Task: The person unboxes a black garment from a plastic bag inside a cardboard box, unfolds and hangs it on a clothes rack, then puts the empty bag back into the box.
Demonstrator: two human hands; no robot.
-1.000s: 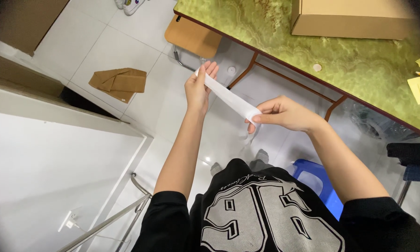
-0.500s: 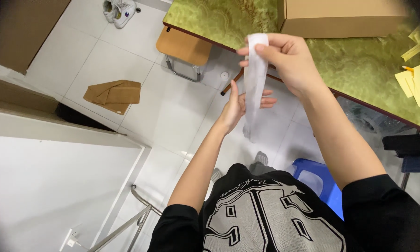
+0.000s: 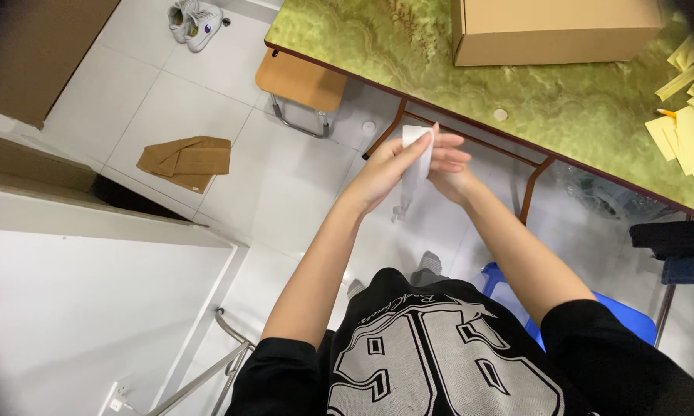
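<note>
Both my hands meet in front of me, just below the edge of the green marble-patterned table (image 3: 563,100). Between them is a white strip of paper or tape (image 3: 415,158), folded over at the top and hanging down. My left hand (image 3: 397,162) pinches its upper part with fingers and thumb. My right hand (image 3: 447,171) presses against it from the other side, partly hidden behind the strip and the left hand.
A cardboard box (image 3: 555,31) sits on the table, with yellow paper slips (image 3: 690,131) at its right end. On the tiled floor are a wooden stool (image 3: 301,85), a flattened brown cardboard piece (image 3: 185,160) and a pair of shoes (image 3: 197,17). A blue stool (image 3: 616,316) is behind me.
My right hand came down from the raised position near the table top and joined my left hand. The strip, stretched between my hands before, is now folded and held by both.
</note>
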